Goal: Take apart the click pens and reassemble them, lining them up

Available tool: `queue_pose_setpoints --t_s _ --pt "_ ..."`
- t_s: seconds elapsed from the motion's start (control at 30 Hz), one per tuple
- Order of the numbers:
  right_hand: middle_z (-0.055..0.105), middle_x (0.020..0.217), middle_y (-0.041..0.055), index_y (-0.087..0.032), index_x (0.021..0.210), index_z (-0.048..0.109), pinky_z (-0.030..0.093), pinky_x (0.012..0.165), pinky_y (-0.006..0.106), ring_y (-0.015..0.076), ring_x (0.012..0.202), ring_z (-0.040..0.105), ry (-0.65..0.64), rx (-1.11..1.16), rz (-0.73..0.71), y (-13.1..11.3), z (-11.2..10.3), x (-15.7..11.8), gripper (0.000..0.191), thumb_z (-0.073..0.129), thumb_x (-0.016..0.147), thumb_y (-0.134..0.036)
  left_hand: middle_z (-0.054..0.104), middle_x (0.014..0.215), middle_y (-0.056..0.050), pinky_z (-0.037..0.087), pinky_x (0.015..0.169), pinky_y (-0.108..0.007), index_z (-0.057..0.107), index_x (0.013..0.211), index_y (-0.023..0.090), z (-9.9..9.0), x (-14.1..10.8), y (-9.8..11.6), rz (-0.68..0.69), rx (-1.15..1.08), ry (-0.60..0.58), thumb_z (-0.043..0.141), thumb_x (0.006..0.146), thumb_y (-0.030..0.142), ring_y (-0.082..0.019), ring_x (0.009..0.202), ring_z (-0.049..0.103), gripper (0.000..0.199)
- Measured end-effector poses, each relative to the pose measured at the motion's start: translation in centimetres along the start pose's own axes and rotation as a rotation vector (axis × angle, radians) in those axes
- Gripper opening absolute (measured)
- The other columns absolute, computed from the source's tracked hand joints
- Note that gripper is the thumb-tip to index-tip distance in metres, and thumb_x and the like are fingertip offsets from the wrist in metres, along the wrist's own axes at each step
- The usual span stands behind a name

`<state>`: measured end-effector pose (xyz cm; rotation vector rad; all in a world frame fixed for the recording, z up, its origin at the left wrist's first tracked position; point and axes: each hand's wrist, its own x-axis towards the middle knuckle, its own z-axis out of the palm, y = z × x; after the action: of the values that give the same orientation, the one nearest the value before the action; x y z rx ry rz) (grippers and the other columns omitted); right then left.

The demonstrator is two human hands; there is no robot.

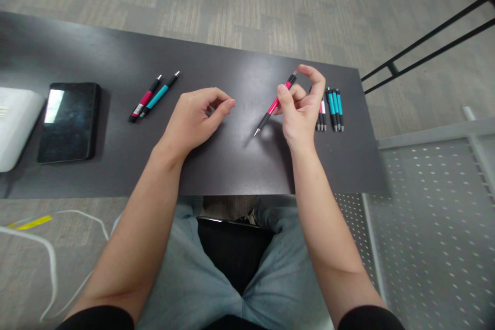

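Observation:
A red ballpoint pen (273, 105) with black ends is pinched in my right hand (302, 108), its silver tip slanting down to the left above the table. The index finger of that hand bends over the pen's top end, at the click button. My left hand (199, 116) rests on the table with its fingers curled and the thumb near the index finger; nothing shows in it. Left of it, another red pen (146, 98) and a blue pen (160, 94) lie side by side at a slant. Several blue pens (334, 109) lie beyond my right hand, next to white and red pens (323, 116) that it partly hides.
The dark table (240, 170) runs across in front of me. A black tablet-like device (69, 122) lies at the left, beside a white box (15, 126). A grey perforated metal panel (436, 206) and black rails (429, 44) stand to the right. White cable (52, 263) hangs at lower left.

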<state>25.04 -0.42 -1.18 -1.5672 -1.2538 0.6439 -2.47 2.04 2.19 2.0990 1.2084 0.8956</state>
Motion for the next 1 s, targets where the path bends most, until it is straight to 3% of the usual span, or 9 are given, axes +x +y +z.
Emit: queue_pose_setpoints --t_s 0.2,0.33,0.43,0.53,0.67,0.73,0.83,0.9,1.0 --pt "0.09 0.129 0.0104 -0.044 0.18 0.053 0.082 0.098 0.058 0.0369 0.12 0.094 0.015 0.034 0.018 -1.0 0.4 -0.7 0.075 0.075 0.122 -0.087 0.094 0.104 -0.007 0.069 0.093 -0.04 0.091 0.11 0.028 0.8 -0.3 0.1 0.064 -0.078 -0.02 0.075 0.119 0.056 -0.028 0.095 0.086 0.034" --pt "0.091 0.139 0.0103 -0.042 0.16 0.061 0.081 0.095 0.051 0.0308 0.117 0.092 0.003 0.034 -0.059 -1.7 -1.0 -1.1 0.066 0.08 0.118 -0.089 0.093 0.125 -0.009 0.07 0.096 -0.042 0.089 0.123 0.03 0.5 -0.4 0.0 0.049 -0.101 0.099 0.077 0.121 0.061 -0.029 0.108 0.086 0.033" --pt "0.089 0.127 0.0085 -0.038 0.142 0.072 0.078 0.088 0.047 0.0302 0.112 0.091 0.045 0.008 -0.135 -1.2 -4.2 -0.3 0.066 0.082 0.112 -0.096 0.087 0.145 -0.009 0.072 0.098 -0.045 0.086 0.127 0.033 -0.3 -0.3 -0.5 0.007 -0.073 0.174 0.081 0.12 0.065 -0.028 0.116 0.084 0.034" --pt "0.087 0.119 0.0103 -0.033 0.131 0.083 0.076 0.086 0.049 0.0322 0.107 0.09 0.137 -0.055 -0.201 0.0 -8.8 1.0 0.071 0.078 0.11 -0.101 0.087 0.13 -0.006 0.071 0.096 -0.048 0.087 0.123 0.032 -0.6 -0.1 -1.0 0.019 -0.109 0.159 0.08 0.12 0.069 -0.027 0.109 0.082 0.038" --pt "0.089 0.115 0.0092 -0.03 0.143 0.09 0.073 0.09 0.049 0.0307 0.103 0.088 0.177 -0.166 -0.095 0.8 -12.9 1.4 0.066 0.072 0.118 -0.089 0.088 0.119 -0.003 0.066 0.094 -0.048 0.089 0.118 0.032 0.0 0.1 -1.0 0.007 -0.105 0.112 0.081 0.118 0.064 -0.027 0.104 0.079 0.033" --pt "0.091 0.112 0.0068 -0.027 0.142 0.089 0.072 0.092 0.046 0.0279 0.099 0.086 0.128 -0.217 0.016 0.5 -13.0 1.0 0.047 0.081 0.117 -0.066 0.089 0.116 -0.002 0.063 0.091 -0.046 0.09 0.116 0.031 0.4 0.1 -0.8 0.007 -0.1 0.091 0.082 0.116 0.062 -0.026 0.101 0.078 0.032" --pt "0.093 0.107 0.0032 -0.026 0.134 0.083 0.07 0.102 0.042 0.0247 0.096 0.084 0.028 -0.401 0.144 -0.5 -11.3 0.0 0.026 0.086 0.113 -0.04 0.092 0.114 -0.002 0.062 0.089 -0.042 0.091 0.117 0.028 0.5 0.2 -0.3 0.006 -0.076 0.054 0.081 0.112 0.054 -0.024 0.099 0.08 0.028" --pt "0.095 0.113 0.0047 -0.026 0.13 0.081 0.067 0.11 0.042 0.026 0.104 0.086 -0.026 -0.521 0.158 -1.2 -9.9 -0.5 0.019 0.085 0.113 -0.034 0.093 0.112 -0.002 0.062 0.089 -0.04 0.092 0.116 0.027 0.5 0.3 0.0 0.004 -0.072 0.039 0.082 0.111 0.05 -0.024 0.099 0.082 0.026" --pt "0.097 0.125 0.0083 -0.027 0.135 0.079 0.065 0.115 0.046 0.0319 0.125 0.088 -0.061 -0.617 0.153 -2.4 -9.0 -1.1 0.026 0.089 0.113 -0.038 0.093 0.109 -0.002 0.063 0.089 -0.04 0.092 0.115 0.027 0.5 0.3 0.3 0.003 -0.094 0.047 0.084 0.111 0.052 -0.024 0.097 0.082 0.027"
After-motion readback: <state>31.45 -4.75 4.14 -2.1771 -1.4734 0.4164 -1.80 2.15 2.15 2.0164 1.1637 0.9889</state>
